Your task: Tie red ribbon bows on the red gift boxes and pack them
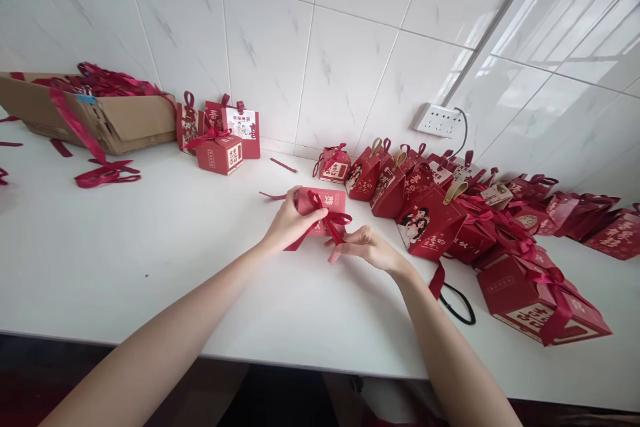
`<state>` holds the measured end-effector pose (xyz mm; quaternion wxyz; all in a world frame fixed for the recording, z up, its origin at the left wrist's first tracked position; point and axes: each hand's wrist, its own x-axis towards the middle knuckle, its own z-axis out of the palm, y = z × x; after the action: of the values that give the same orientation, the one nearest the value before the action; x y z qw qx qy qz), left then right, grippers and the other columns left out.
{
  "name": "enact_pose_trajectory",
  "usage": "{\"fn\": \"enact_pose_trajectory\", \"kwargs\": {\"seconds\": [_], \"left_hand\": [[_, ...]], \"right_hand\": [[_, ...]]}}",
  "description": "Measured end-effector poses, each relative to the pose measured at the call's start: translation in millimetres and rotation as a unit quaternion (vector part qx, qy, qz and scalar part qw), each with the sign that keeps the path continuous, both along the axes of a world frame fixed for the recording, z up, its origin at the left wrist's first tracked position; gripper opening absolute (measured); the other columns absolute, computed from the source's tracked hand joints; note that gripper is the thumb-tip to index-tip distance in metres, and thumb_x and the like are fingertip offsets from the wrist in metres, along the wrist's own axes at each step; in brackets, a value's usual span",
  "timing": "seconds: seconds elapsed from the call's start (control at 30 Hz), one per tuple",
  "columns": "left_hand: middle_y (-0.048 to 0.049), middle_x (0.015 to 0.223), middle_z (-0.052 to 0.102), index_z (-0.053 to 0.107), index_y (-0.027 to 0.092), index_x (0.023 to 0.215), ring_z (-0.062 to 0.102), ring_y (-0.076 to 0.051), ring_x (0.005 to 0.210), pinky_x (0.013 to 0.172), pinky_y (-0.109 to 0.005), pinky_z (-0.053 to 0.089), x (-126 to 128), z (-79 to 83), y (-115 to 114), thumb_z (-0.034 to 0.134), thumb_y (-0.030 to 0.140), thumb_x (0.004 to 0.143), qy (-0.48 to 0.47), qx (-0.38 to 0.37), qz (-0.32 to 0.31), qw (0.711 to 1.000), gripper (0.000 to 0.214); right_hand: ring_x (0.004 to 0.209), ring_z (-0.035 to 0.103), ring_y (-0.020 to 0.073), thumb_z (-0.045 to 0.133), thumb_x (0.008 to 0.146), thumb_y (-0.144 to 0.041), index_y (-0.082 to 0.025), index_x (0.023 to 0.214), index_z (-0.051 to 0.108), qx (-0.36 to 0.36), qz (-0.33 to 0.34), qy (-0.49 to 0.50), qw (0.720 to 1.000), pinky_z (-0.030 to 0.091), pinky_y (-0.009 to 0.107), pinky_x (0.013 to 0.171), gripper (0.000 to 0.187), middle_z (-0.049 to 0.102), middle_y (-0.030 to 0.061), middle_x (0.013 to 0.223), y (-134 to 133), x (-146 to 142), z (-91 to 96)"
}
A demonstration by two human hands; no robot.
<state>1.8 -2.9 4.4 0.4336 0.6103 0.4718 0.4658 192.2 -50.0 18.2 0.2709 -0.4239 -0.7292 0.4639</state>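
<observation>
A small red gift box (327, 203) lies on the white table (150, 247) in the middle, with a dark red ribbon (334, 220) looped across its top. My left hand (290, 221) grips the box's left side, fingers curled over the ribbon. My right hand (363, 247) sits just in front and to the right of the box, pinching a ribbon end between thumb and fingers.
Several finished red gift boxes (435, 223) with ribbons crowd the right side. A cardboard carton (115, 121) with loose ribbons stands at the back left, more boxes (220, 150) beside it. A wall socket (437, 120) is behind. A black hair tie (457, 303) lies near my right forearm.
</observation>
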Motion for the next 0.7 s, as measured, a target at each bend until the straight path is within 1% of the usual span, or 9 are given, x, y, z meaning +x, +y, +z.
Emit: {"fn": "enact_pose_trajectory", "kwargs": {"seconds": [0.07,0.17,0.3,0.37,0.43,0.53,0.7], "left_hand": [[-0.0066,0.12,0.06,0.042,0.024,0.12,0.057,-0.024,0.111,0.094,-0.037,0.044,0,0.1,0,0.07,0.045,0.068,0.0,-0.001,-0.002,1.0,0.063],[-0.0069,0.12,0.06,0.042,0.024,0.119,0.057,-0.024,0.112,0.094,-0.036,0.044,0,1.0,0,0.07,0.046,0.068,-0.007,-0.003,-0.009,1.0,0.063],[-0.0084,0.118,0.06,0.043,0.021,0.117,0.057,-0.024,0.111,0.094,-0.036,0.045,-1,2.8,0,0.073,0.045,0.066,-0.023,0.002,-0.022,0.999,0.065],[-0.0086,0.116,0.061,0.044,0.02,0.115,0.058,-0.024,0.109,0.094,-0.036,0.046,-1,3.4,0,0.075,0.042,0.064,-0.029,0.009,-0.031,0.999,0.064],[-0.0085,0.115,0.061,0.044,0.02,0.114,0.058,-0.024,0.109,0.093,-0.036,0.047,-1,3.5,1,0.076,0.04,0.064,-0.032,0.009,-0.043,0.999,0.062],[-0.0086,0.116,0.06,0.042,0.02,0.115,0.058,-0.023,0.109,0.093,-0.035,0.047,-1,2.2,2,0.076,0.036,0.064,-0.035,0.002,-0.044,0.998,0.063],[-0.009,0.12,0.057,0.04,0.021,0.117,0.056,-0.023,0.111,0.093,-0.036,0.047,2,-0.3,2,0.076,0.036,0.064,-0.03,-0.012,-0.01,0.999,0.066]], "right_hand": [[0.099,0.063,0.0236,0.059,0.079,-0.033,-0.019,0.073,0.076,0.001,0.002,0.0,1.0,0.045,0.033,0.088,0.023,0.073,0.0049,0.08,0,1,-0.2],[0.092,0.064,0.0222,0.058,0.081,-0.035,-0.018,0.073,0.075,0.008,-0.003,-0.01,1.0,0.045,0.032,0.083,0.025,0.072,0.0048,0.081,1,0,-1.4],[0.081,0.064,0.0197,0.06,0.08,-0.045,-0.017,0.079,0.073,0.009,-0.005,-0.029,1.0,0.046,0.031,0.077,0.031,0.072,0.0048,0.084,0,-5,-4.0],[0.079,0.064,0.019,0.055,0.082,-0.051,-0.016,0.078,0.073,0.013,-0.01,-0.029,0.999,0.046,0.032,0.079,0.04,0.072,0.0057,0.082,0,-8,-5.0],[0.078,0.065,0.0186,0.046,0.087,-0.054,-0.015,0.074,0.072,0.011,-0.023,-0.018,1.0,0.045,0.033,0.084,0.049,0.072,0.0064,0.077,-1,-11,-5.8],[0.078,0.066,0.0185,0.041,0.089,-0.054,-0.016,0.07,0.072,-0.004,-0.036,-0.002,0.999,0.044,0.034,0.088,0.053,0.072,0.0068,0.074,0,-13,-6.7],[0.079,0.065,0.0181,0.042,0.09,-0.045,-0.017,0.071,0.073,-0.007,-0.016,-0.008,1.0,0.044,0.033,0.087,0.046,0.072,0.0056,0.076,-1,-13,-6.6]]}}
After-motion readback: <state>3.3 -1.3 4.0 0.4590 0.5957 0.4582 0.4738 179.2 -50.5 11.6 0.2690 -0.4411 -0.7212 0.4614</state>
